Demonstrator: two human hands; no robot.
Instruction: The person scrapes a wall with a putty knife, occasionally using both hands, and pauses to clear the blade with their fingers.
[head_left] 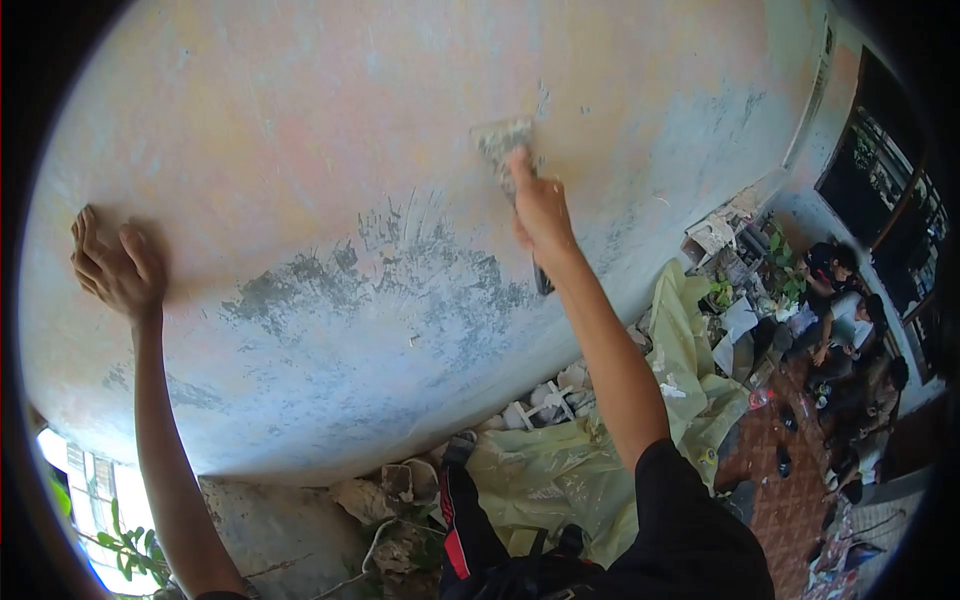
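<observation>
A painted wall (300, 150) in faded pink, yellow and blue fills most of the head view. My right hand (543, 215) is closed around the handle of a wide scraper (500, 140), whose pale-crusted blade is up against the wall and a little blurred. The handle's dark end pokes out below my fist. Lower on the wall, left of the scraper, spreads a rough grey patch (420, 260) where paint has come off. My left hand (118, 265) rests on the wall at far left, fingers apart and holding nothing.
A yellowish-green tarp (560, 480) covers the ground at the wall's foot, with rubble (385, 490) beside it. Several people (840, 330) sit at right by a red tiled floor (775, 470), below a dark window (890, 180). Leaves (130, 545) show at lower left.
</observation>
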